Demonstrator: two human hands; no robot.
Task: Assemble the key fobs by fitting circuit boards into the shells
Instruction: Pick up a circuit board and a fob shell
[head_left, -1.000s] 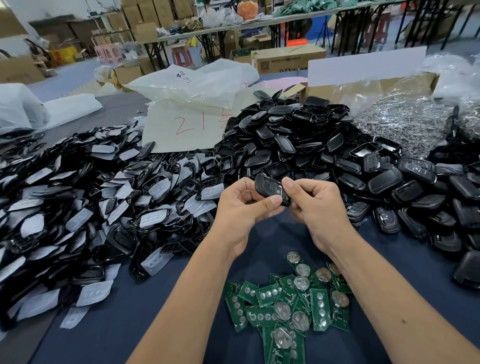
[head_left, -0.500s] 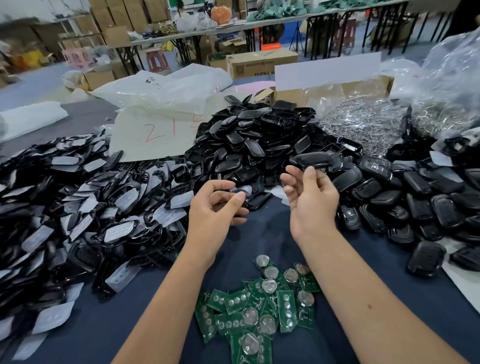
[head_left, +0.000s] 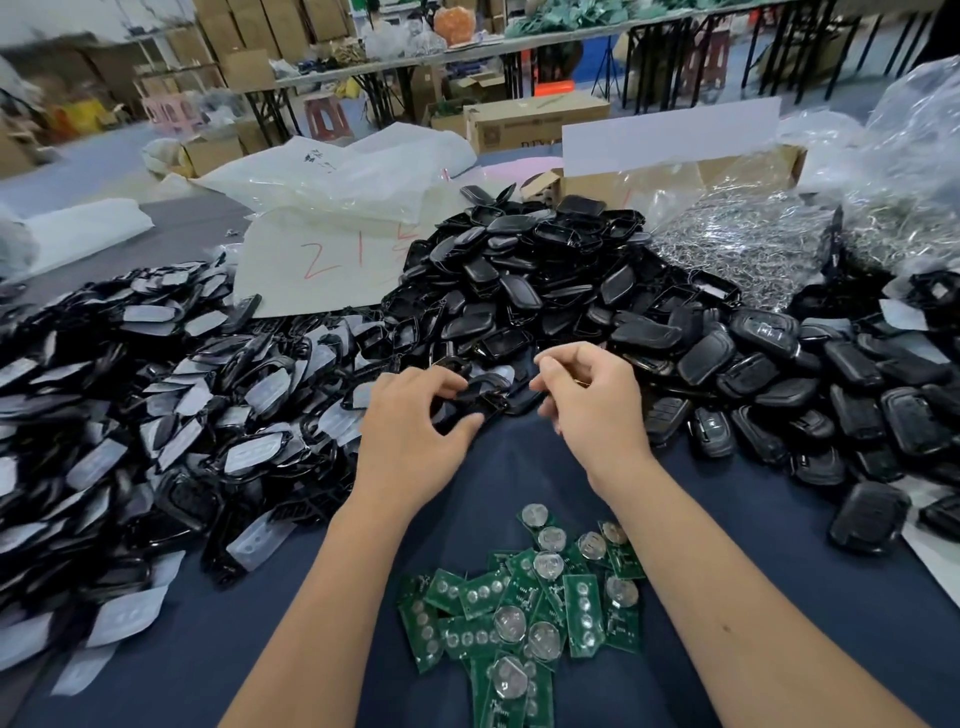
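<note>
At the worktop's (head_left: 727, 519) centre, the left hand (head_left: 410, 431) grips a black shell frame (head_left: 480, 395) while the right hand (head_left: 592, 400) hovers, fingers loosely curled, holding nothing.

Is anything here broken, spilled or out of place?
Nothing stands out as damaged. The black shells and the green circuit boards lie in loose heaps on the blue cloth, which looks like working stock, not a spill. The left hand grips a shell frame; the right hand looks empty.

Glossy black plastic shells (head_left: 519, 291), matt blue cloth (head_left: 727, 545), green boards (head_left: 582, 608) with shiny metal cells.
</note>
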